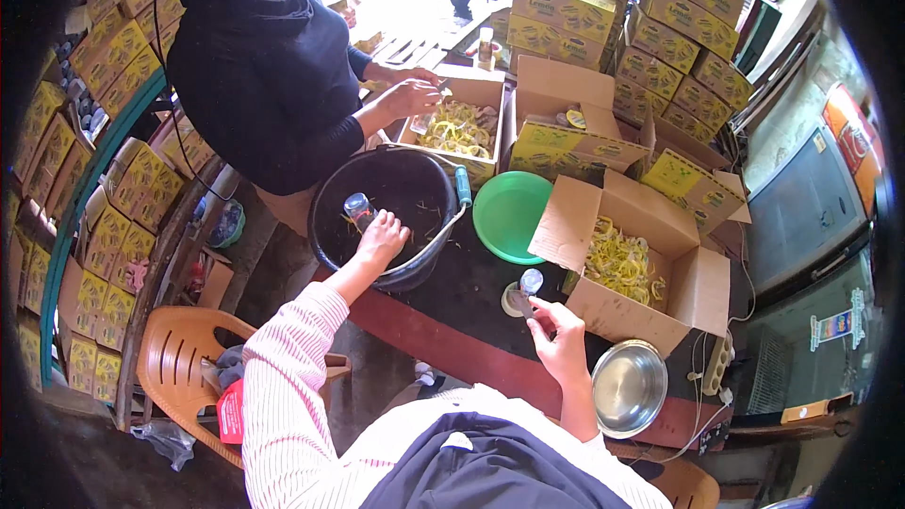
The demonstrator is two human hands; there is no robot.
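My left hand (385,238) reaches over the near rim of a large black bucket (325,243). Its fingers are closed around a small container (358,209) with a clear bluish end, tilted inside the bucket's mouth. Over the dark table top, my right hand (560,335) pinches a thin greyish piece (518,304), too small to name surely. Just beyond those fingertips stands a small clear bluish container (532,281), beside a pale round object (512,298). Dark bits lie in the bucket, and its handle with a teal grip (463,187) rests on the right side.
A green basin (514,212) sits right of the bucket. Open cartons hold yellow peels (622,264) and more peels (460,130). A steel bowl (630,388) stands near my right forearm. At left, another person (273,66) works over a carton. An orange chair (184,368) is beside me.
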